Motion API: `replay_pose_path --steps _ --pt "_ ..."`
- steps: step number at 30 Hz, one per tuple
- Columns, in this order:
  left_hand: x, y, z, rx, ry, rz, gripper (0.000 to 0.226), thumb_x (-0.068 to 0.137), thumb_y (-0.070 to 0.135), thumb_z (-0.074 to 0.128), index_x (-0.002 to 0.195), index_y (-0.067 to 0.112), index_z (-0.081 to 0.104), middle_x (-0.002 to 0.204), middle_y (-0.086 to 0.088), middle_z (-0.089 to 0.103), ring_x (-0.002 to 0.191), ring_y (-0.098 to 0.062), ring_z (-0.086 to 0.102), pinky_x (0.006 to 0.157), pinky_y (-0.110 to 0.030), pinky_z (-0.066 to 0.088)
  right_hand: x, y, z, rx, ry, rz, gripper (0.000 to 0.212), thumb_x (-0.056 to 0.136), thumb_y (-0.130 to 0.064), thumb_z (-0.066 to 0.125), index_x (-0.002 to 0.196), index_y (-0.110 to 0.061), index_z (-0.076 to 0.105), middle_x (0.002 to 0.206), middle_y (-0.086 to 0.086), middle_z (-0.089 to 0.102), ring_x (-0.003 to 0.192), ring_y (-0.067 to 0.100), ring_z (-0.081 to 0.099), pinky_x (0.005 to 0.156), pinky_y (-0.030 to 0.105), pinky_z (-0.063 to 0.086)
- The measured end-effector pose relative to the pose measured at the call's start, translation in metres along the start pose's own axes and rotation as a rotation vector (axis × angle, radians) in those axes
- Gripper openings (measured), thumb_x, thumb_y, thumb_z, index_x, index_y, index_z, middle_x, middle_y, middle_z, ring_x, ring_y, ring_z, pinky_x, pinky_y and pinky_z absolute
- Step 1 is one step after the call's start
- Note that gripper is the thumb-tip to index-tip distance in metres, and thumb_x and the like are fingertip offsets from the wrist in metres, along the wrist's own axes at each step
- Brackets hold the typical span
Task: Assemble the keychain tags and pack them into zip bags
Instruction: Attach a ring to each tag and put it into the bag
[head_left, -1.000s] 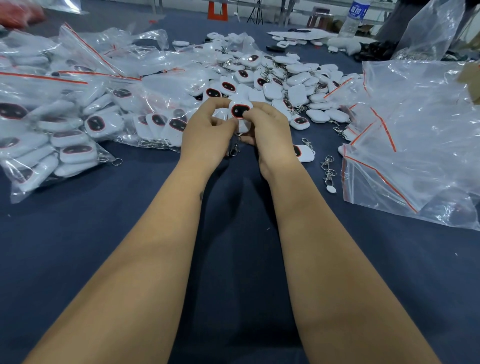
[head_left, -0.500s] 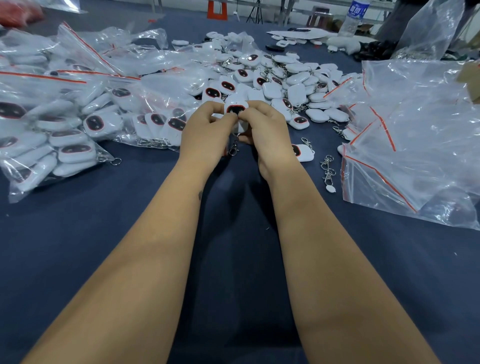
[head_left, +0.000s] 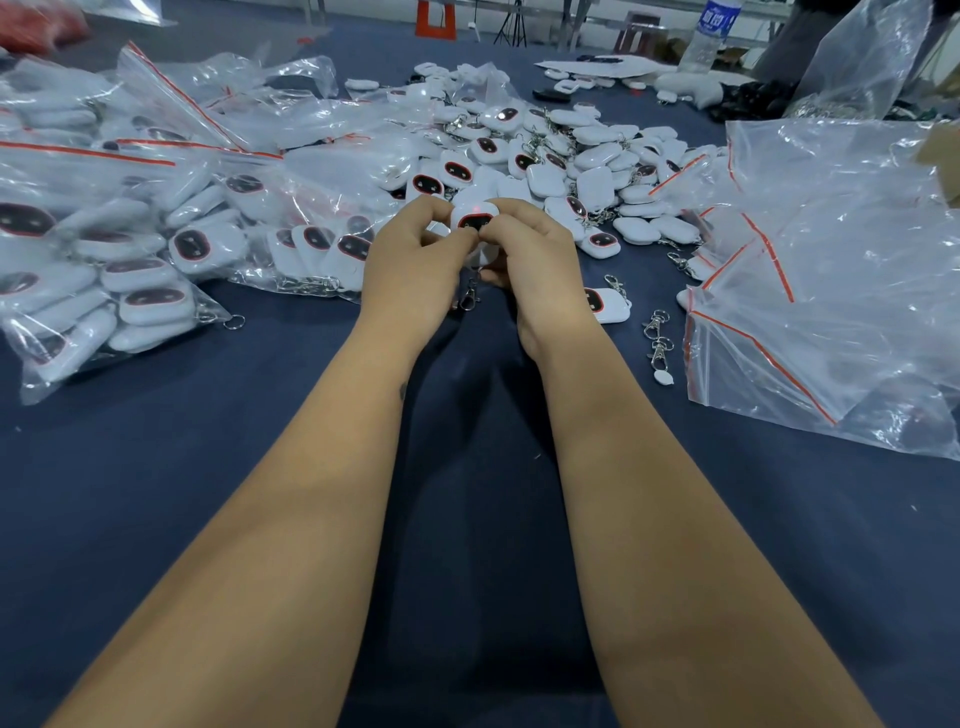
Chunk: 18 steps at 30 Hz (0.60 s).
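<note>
Both hands meet over the middle of the dark blue table. My left hand (head_left: 410, 265) and my right hand (head_left: 535, 260) pinch one white keychain tag (head_left: 474, 214) with a dark, red-rimmed face between their fingertips. A metal clasp (head_left: 470, 297) dangles below the tag between my wrists. Behind my hands lies a heap of loose white tags (head_left: 561, 156). Zip bags filled with tags (head_left: 130, 249) lie to the left. Empty clear zip bags (head_left: 831, 291) with red seal strips are stacked to the right.
One loose tag (head_left: 605, 306) and two metal clasps (head_left: 657, 338) lie on the table right of my right wrist. A water bottle (head_left: 709, 31) stands at the far edge. The blue table surface (head_left: 156, 467) stretches in front of me.
The tag has tilted in my fingers so its top edge shows more. My fingertips have closed in over its dark face. Hands stay in place.
</note>
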<state>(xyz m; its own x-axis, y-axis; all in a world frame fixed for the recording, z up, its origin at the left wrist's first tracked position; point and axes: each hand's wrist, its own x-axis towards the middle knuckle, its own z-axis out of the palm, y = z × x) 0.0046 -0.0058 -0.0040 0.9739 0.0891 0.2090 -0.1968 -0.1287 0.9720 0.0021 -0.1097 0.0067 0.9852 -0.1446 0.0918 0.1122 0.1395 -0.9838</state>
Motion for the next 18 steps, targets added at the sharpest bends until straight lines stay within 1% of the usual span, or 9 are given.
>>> replay_pose_path --steps 2,4,7,10,11,12,14,16,18 --pt "0.0000 -0.0003 0.0000 0.003 0.001 -0.002 0.001 0.088 0.024 0.064 0.088 0.023 0.065 0.059 0.008 0.051 0.050 -0.006 0.047 0.047 -0.012 0.039 -0.0002 -0.0003 0.0002 0.007 0.003 0.001 0.025 0.086 0.001 0.055 0.077 -0.018 0.067 0.057 -0.009 0.065 0.051 0.002 0.060 0.049 0.013 0.045" --pt "0.0005 -0.0006 0.0003 0.013 0.003 -0.010 0.002 0.088 0.027 0.064 0.087 0.025 0.064 0.059 0.010 0.052 0.049 -0.004 0.047 0.048 -0.012 0.039 -0.0003 -0.0007 0.0004 -0.003 0.007 0.003 0.023 0.087 0.000 0.055 0.077 -0.018 0.067 0.056 -0.010 0.064 0.050 0.001 0.059 0.049 0.013 0.045" --pt "0.0003 -0.0005 0.0009 0.044 0.020 -0.018 0.003 0.089 0.032 0.062 0.090 0.029 0.064 0.066 0.011 0.058 0.050 0.000 0.049 0.051 -0.015 0.040 -0.0007 -0.0008 0.0012 -0.048 0.018 0.011 0.021 0.088 -0.002 0.055 0.077 -0.019 0.063 0.054 -0.012 0.062 0.050 -0.001 0.059 0.050 0.013 0.045" --pt "-0.0024 0.0019 0.0015 0.086 0.063 0.010 0.011 0.089 0.022 0.055 0.096 0.028 0.061 0.073 0.009 0.061 0.049 0.002 0.049 0.053 -0.018 0.041 0.0009 0.0004 0.0023 -0.055 0.053 0.026 0.017 0.090 -0.007 0.059 0.077 -0.018 0.059 0.057 -0.011 0.060 0.057 0.002 0.057 0.056 0.018 0.046" --pt "-0.0030 0.0027 0.0013 0.138 0.075 0.041 0.017 0.089 0.017 0.051 0.100 0.026 0.060 0.079 0.007 0.062 0.054 0.002 0.051 0.056 -0.019 0.042 0.0019 0.0009 0.0021 -0.042 0.075 0.037 0.015 0.090 -0.009 0.061 0.077 -0.017 0.058 0.062 -0.009 0.059 0.062 0.006 0.056 0.059 0.021 0.047" --pt "-0.0035 0.0030 0.0010 0.237 0.083 0.087 0.022 0.088 0.014 0.049 0.104 0.025 0.060 0.088 0.005 0.062 0.065 0.000 0.055 0.061 -0.023 0.044 0.0033 0.0015 0.0016 -0.017 0.091 0.050 0.013 0.090 -0.010 0.062 0.079 -0.016 0.058 0.068 -0.006 0.058 0.068 0.009 0.055 0.062 0.024 0.048" --pt "-0.0041 0.0022 0.0008 0.497 0.101 0.196 0.028 0.086 0.011 0.050 0.111 0.021 0.059 0.105 -0.001 0.060 0.092 -0.014 0.056 0.073 -0.031 0.044 0.0050 0.0019 0.0007 0.058 0.099 0.074 0.011 0.091 -0.007 0.060 0.083 -0.013 0.056 0.074 -0.001 0.058 0.072 0.014 0.056 0.066 0.027 0.052" --pt "-0.0034 -0.0005 0.0007 0.731 0.151 0.268 0.029 0.086 0.021 0.055 0.114 0.018 0.059 0.112 -0.006 0.060 0.107 -0.026 0.051 0.080 -0.036 0.040 0.0057 0.0020 0.0001 0.112 0.107 0.087 0.012 0.089 0.000 0.055 0.084 -0.011 0.054 0.080 0.006 0.058 0.072 0.016 0.057 0.069 0.027 0.055" --pt "-0.0019 -0.0032 0.0000 0.948 0.189 0.225 0.041 0.083 0.040 0.060 0.115 0.015 0.060 0.116 -0.010 0.060 0.115 -0.034 0.045 0.088 -0.040 0.035 0.0064 0.0019 0.0000 0.138 0.140 0.085 0.015 0.085 0.006 0.050 0.085 -0.009 0.051 0.082 0.009 0.055 0.071 0.016 0.054 0.076 0.032 0.055"
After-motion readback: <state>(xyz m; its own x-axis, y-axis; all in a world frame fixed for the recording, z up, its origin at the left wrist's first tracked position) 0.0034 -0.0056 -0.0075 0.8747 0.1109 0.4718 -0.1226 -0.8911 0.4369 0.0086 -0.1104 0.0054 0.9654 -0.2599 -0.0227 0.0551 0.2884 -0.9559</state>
